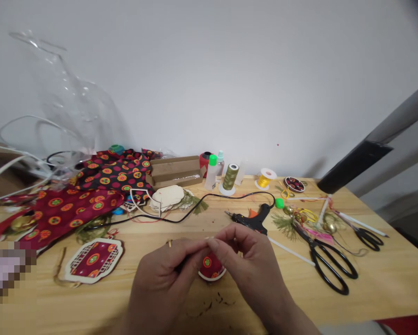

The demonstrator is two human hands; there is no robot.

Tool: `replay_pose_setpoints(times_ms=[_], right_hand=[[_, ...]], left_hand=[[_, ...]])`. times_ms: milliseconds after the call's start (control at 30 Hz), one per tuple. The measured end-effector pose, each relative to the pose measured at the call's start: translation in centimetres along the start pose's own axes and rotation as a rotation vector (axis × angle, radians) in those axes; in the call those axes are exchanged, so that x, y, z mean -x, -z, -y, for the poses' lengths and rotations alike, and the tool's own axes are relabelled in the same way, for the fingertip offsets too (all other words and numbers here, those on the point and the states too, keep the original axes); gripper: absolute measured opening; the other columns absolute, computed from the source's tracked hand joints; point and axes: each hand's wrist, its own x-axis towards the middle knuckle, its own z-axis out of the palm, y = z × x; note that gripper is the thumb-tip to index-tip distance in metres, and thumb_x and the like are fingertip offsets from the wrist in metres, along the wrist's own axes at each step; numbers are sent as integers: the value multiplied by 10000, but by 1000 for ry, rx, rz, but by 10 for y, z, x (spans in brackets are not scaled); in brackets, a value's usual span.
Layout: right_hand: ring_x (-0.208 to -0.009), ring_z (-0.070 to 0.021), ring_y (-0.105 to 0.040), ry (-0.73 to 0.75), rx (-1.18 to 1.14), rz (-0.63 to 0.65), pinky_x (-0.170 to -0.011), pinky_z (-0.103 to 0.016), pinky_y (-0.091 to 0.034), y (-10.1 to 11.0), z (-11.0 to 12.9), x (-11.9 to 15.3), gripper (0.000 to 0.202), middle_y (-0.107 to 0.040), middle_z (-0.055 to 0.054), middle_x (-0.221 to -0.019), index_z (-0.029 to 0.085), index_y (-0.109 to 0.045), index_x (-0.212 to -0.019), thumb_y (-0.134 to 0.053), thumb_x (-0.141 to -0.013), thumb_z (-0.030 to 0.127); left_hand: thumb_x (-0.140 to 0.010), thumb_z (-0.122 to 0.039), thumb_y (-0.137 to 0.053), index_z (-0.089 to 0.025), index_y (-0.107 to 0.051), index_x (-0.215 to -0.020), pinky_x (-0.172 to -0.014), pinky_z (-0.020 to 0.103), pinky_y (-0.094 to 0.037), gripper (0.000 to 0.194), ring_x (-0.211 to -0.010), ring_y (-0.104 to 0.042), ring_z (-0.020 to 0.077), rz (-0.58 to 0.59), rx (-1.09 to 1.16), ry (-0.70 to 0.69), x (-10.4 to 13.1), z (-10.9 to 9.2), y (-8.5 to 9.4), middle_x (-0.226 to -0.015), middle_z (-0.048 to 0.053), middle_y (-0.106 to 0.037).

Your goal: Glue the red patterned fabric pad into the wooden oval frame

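Low in the middle of the head view, my left hand point(165, 272) and my right hand point(248, 265) meet, thumbs and forefingers pinched together. Between them is a small rounded ornament point(211, 269) with red patterned fabric and a pale rim. Both hands grip its upper edge; my fingers hide its top and sides. A ring shows on a finger of my left hand. Just beyond my right hand lies a black glue gun point(255, 219) with an orange trigger. Left of my left hand rests a larger, scalloped ornament point(93, 259) with a pale lattice frame over red fabric.
Patterned fabric point(76, 204) is heaped at the left, near an open cardboard box point(176, 174) and pale wooden blanks point(167, 197). Bottles point(212, 174), green thread point(231, 178) and yellow cord point(264, 179) stand behind. Large scissors point(329, 265) lie right; a black cable point(195, 207) crosses the table.
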Motion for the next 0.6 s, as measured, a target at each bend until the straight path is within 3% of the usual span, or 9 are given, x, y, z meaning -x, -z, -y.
replay_pose_setpoints(times_ms=[267,367,533,600], right_hand=[[-576,-116,-478,183,316,-51,-518,-220,-385,6,-4,1,129,-545,17,-583,173,-573,-590,-552,-717,170],[-569,-121,-470,141,250,-42,-511,-227,-371,8,-5,-2,115,-529,17,-587,177,-560,-605,-556,-716,206],[-515,-100,-432,-15,-15,-3,-491,-222,-356,10,-8,-8,177,-496,36,-555,168,-544,-635,-611,-704,318],[-528,-99,-432,-13,-35,-5,-497,-219,-359,11,-11,-11,201,-503,36,-563,162,-560,-642,-620,-714,339]], left_hand=[[-713,-152,-668,-301,-772,-843,-582,204,-506,224,-594,-699,164,69,-104,-26,-1,0,-3,-728,-5,-777],[-721,-163,-660,-316,-769,-871,-587,217,-494,240,-609,-698,174,108,-65,4,-1,0,-3,-748,-1,-779],[-731,-221,-677,-299,-776,-801,-639,233,-479,144,-683,-680,184,153,108,269,-2,-3,-2,-750,4,-772],[-721,-247,-698,-257,-772,-754,-538,203,-440,82,-564,-612,136,181,312,459,-5,-3,-2,-663,11,-740]])
